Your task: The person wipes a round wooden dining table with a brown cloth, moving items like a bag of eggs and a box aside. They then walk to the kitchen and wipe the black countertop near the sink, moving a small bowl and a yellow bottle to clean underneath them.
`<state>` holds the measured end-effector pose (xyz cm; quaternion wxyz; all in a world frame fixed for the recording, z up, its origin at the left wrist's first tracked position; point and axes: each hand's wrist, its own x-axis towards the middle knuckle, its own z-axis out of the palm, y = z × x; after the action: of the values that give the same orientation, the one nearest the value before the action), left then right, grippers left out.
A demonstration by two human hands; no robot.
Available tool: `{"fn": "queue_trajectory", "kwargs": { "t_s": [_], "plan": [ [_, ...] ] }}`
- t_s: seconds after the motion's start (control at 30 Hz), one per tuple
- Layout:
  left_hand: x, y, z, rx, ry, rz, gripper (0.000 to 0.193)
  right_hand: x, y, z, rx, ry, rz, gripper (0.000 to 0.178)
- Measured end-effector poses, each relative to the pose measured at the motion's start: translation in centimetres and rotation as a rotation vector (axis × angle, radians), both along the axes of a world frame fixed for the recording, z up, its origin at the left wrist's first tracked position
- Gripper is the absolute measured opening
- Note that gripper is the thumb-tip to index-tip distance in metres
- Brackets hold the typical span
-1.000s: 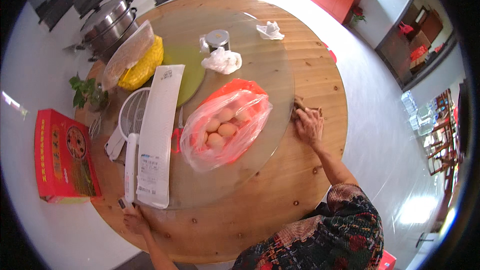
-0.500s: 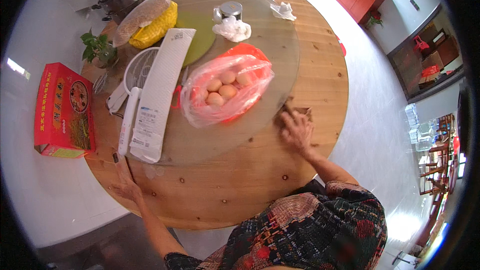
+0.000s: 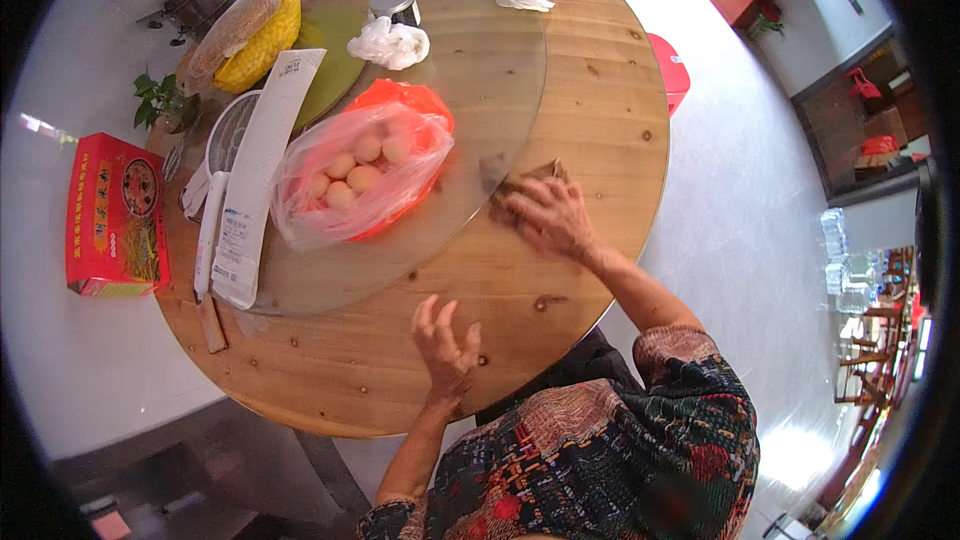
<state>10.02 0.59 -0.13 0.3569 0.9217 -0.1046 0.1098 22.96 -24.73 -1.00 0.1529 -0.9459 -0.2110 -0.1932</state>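
Note:
My right hand (image 3: pixel 552 217) lies on a dark brown cloth (image 3: pixel 547 171), its fingers bent over it at the edge of the glass turntable (image 3: pixel 420 258). Motion blurs the fingertips, and the hand hides part of the cloth. Above the bare wood near the table's front edge is my left hand (image 3: pixel 445 348), fingers apart and nothing in them. Beyond it, on the turntable, rests a clear and red plastic bag (image 3: pixel 420 175) of several brown eggs (image 3: pixel 363 177). At the table's left edge lies a narrow brown strip (image 3: pixel 211 326).
A long white package (image 3: pixel 262 190) and a white mesh racket (image 3: pixel 232 125) lie left of the eggs. Farther back are a yellow bag (image 3: pixel 262 43), a lidded jar (image 3: pixel 395 3) and crumpled white plastic (image 3: pixel 390 43). A red box (image 3: pixel 118 215) stands left.
My left hand has left the brown strip at the left edge and come right, over the wood. My right hand stays on the cloth. The whole view has shifted.

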Motion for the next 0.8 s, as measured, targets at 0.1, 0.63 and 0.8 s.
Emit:
{"fn": "queue_trajectory", "kwargs": {
  "t_s": [0.1,0.63,0.8],
  "plan": [
    [2.3,-5.1,-1.3,0.113,0.026,0.010,0.058,6.5,-5.6,-1.7,0.013,-0.092,-0.099,0.033],
    [4.3,-15.0,-3.8,0.590,0.198,0.225,0.073,7.3,-22.7,-2.9,-0.094,-0.182,-0.583,0.043],
    [4.4,-14.9,-4.5,0.543,0.202,0.242,0.071,-3.4,-15.9,-2.0,-0.042,-0.046,-0.339,0.047]
  ]
}}
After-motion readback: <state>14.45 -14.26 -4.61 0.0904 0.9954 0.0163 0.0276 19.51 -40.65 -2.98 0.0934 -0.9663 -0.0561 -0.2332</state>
